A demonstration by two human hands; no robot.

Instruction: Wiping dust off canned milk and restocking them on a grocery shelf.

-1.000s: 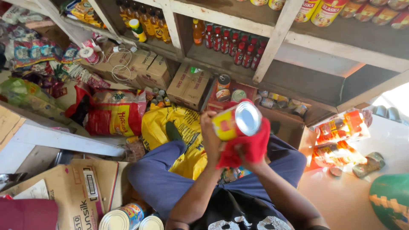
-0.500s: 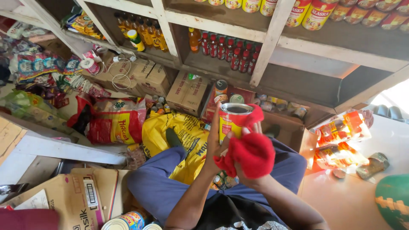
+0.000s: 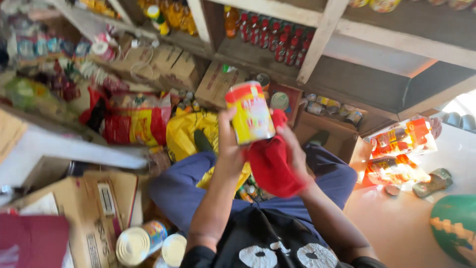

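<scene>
**Can and red cloth being held up before stocked shelves**

Wooden shelves (image 3: 317,44) are being shown across the top of the frame, lined with red-capped bottles (image 3: 277,39) at upper centre and orange bottles further left. Cardboard boxes (image 3: 218,82) and a red-and-yellow sack (image 3: 134,119) are being seen below them, left of centre. A yellow-and-red can (image 3: 249,113) is being held upright near the middle of the frame, gripped from its left side by the left hand (image 3: 229,146), whose fingers are being wrapped around its lower part. A red cloth (image 3: 271,161) is being clutched by the right hand (image 3: 292,149), just right of and below the can, and is being pressed against the can's lower edge. Two more cans (image 3: 148,243) are being seen lying at the lower left, beside an open cardboard carton (image 3: 84,198).
</scene>
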